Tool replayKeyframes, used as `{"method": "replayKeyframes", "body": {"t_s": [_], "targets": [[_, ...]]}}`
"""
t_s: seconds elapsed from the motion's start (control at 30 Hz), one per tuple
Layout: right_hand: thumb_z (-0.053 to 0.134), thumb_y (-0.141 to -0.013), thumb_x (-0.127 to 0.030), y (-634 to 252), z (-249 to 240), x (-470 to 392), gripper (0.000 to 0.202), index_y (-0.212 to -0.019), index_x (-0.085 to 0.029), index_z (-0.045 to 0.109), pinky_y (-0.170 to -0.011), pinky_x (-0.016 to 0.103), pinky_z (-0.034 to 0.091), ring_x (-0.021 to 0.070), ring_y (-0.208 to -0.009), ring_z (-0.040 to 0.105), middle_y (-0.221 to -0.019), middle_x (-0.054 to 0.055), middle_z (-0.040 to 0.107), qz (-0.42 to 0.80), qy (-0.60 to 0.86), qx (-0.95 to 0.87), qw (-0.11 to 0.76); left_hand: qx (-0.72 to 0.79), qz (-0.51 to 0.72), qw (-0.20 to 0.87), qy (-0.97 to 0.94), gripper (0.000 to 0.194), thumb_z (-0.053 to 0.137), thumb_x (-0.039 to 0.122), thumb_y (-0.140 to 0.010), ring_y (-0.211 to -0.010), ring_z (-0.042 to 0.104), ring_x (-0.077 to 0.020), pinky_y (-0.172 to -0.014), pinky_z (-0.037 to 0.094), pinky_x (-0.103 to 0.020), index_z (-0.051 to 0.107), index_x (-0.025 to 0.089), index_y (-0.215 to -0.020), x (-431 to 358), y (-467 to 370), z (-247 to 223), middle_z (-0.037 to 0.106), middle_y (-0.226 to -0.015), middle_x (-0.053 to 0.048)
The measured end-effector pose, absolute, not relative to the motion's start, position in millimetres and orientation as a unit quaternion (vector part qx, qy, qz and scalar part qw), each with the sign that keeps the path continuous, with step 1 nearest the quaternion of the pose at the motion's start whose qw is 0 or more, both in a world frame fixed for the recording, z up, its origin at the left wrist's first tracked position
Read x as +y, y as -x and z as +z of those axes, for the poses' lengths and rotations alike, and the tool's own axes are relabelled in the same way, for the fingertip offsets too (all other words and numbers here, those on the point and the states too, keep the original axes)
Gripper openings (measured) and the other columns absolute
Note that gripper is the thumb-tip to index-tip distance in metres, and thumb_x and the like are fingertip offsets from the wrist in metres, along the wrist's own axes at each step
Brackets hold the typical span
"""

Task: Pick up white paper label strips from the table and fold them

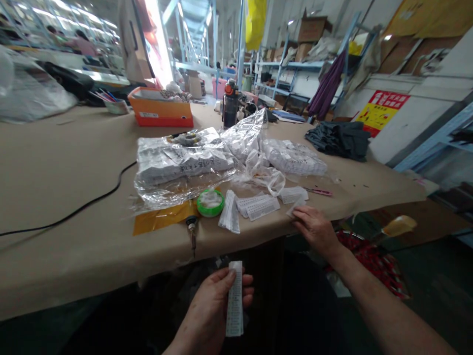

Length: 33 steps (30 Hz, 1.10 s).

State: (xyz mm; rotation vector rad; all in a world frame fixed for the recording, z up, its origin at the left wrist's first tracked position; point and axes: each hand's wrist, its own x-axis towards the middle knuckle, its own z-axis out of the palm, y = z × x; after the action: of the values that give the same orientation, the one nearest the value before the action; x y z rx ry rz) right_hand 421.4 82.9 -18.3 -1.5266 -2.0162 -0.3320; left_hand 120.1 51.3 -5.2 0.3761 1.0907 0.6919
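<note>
My left hand [218,301] is closed around a narrow stack of printed white labels [235,301], held upright below the table's front edge, thumb on top. Over the table edge at the right, my right hand [312,227] pinches a small white label [295,206]. Just beyond it lies a group of printed labels [293,195]. More label strips [258,206] are spread to the left, beside a folded bundle of labels [230,212]. A green round tin [210,203] with whitish material inside stands left of these.
A soldering-iron-like tool [191,229] points over the front edge beside an amber sheet [158,219]. Plastic-wrapped bundles [185,160] lie behind. A pink cutter [320,191] is at right; a black cable [92,201] crosses the left. An orange box [160,111] and bottle [230,106] stand farther back.
</note>
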Motion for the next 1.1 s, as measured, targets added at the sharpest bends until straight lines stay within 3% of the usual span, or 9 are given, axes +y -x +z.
{"method": "replayKeyframes", "body": {"t_s": [0.13, 0.27, 0.37, 0.53, 0.83, 0.97, 1.1], "targets": [[0.050, -0.090, -0.020, -402.8, -7.8, 66.3, 0.012, -0.089, -0.019, 0.062, -0.082, 0.036, 0.052, 0.0197, -0.090, 0.065, -0.093, 0.008, 0.068, -0.111, 0.561, -0.734, 0.366, 0.505, 0.306, 0.786, -0.183, 0.012, 0.062, 0.016, -0.080, -0.057, 0.065, -0.0146, -0.057, 0.054, -0.026, 0.057, 0.010, -0.089, 50.2, -120.5, -5.0, 0.070, -0.078, -0.012], [0.054, -0.086, -0.013, -339.0, 0.6, 38.6, 0.012, -0.093, -0.021, 0.060, -0.090, 0.040, 0.050, 0.0212, -0.105, 0.060, -0.100, 0.007, 0.067, -0.024, 0.453, -0.780, 0.430, 0.484, 0.305, 0.804, -0.161, 0.009, 0.059, 0.016, -0.081, -0.055, 0.064, -0.0145, -0.056, 0.052, -0.027, 0.060, 0.008, -0.085, 46.5, -121.4, -0.6, 0.069, -0.073, -0.011], [0.052, -0.087, -0.014, -287.2, -3.5, 18.7, 0.013, -0.092, -0.020, 0.062, -0.095, 0.043, 0.046, 0.0212, -0.109, 0.058, -0.098, 0.006, 0.069, 0.007, 0.346, -0.858, 0.380, 0.431, 0.352, 0.819, -0.142, 0.005, 0.061, 0.013, -0.077, -0.052, 0.060, -0.0117, -0.052, 0.047, -0.022, 0.062, 0.007, -0.077, 44.7, -120.2, 0.1, 0.066, -0.065, -0.007], [0.049, -0.089, -0.013, -250.7, -22.2, 9.3, 0.016, -0.086, -0.019, 0.064, -0.100, 0.040, 0.042, 0.0190, -0.109, 0.058, -0.096, 0.005, 0.069, 0.008, 0.308, -0.893, 0.328, 0.431, 0.406, 0.799, -0.103, 0.010, 0.070, 0.012, -0.064, -0.052, 0.056, -0.0099, -0.050, 0.041, -0.019, 0.061, 0.010, -0.069, 42.7, -111.6, -3.3, 0.061, -0.059, -0.002], [0.052, -0.087, -0.011, -246.5, -15.1, 12.6, 0.013, -0.088, -0.018, 0.063, -0.102, 0.039, 0.040, 0.0191, -0.110, 0.058, -0.099, 0.005, 0.070, 0.030, 0.305, -0.895, 0.324, 0.389, 0.409, 0.819, -0.101, 0.015, 0.071, 0.021, -0.070, -0.056, 0.056, -0.0094, -0.051, 0.041, -0.018, 0.062, 0.009, -0.071, 38.1, -105.0, -2.2, 0.063, -0.066, -0.004], [0.060, -0.084, -0.027, -253.8, -14.7, 11.6, 0.024, -0.106, -0.017, 0.058, -0.097, 0.041, 0.044, 0.0236, -0.110, 0.057, -0.105, 0.009, 0.065, 0.152, 0.339, -0.841, 0.392, 0.397, 0.392, 0.822, -0.117, 0.009, 0.064, 0.017, -0.076, -0.051, 0.056, -0.0089, -0.050, 0.045, -0.019, 0.063, 0.009, -0.075, 36.6, -101.8, 1.3, 0.063, -0.064, -0.005], [0.059, -0.084, -0.034, -263.9, -15.7, 21.2, 0.024, -0.104, -0.019, 0.056, -0.079, 0.032, 0.052, 0.0193, -0.091, 0.062, -0.095, 0.006, 0.063, 0.388, 0.476, -0.656, 0.439, 0.413, 0.323, 0.838, -0.152, 0.014, 0.055, 0.021, -0.084, -0.051, 0.059, -0.0113, -0.052, 0.049, -0.023, 0.062, 0.009, -0.087, 31.3, -97.2, 9.1, 0.066, -0.071, -0.008]]}}
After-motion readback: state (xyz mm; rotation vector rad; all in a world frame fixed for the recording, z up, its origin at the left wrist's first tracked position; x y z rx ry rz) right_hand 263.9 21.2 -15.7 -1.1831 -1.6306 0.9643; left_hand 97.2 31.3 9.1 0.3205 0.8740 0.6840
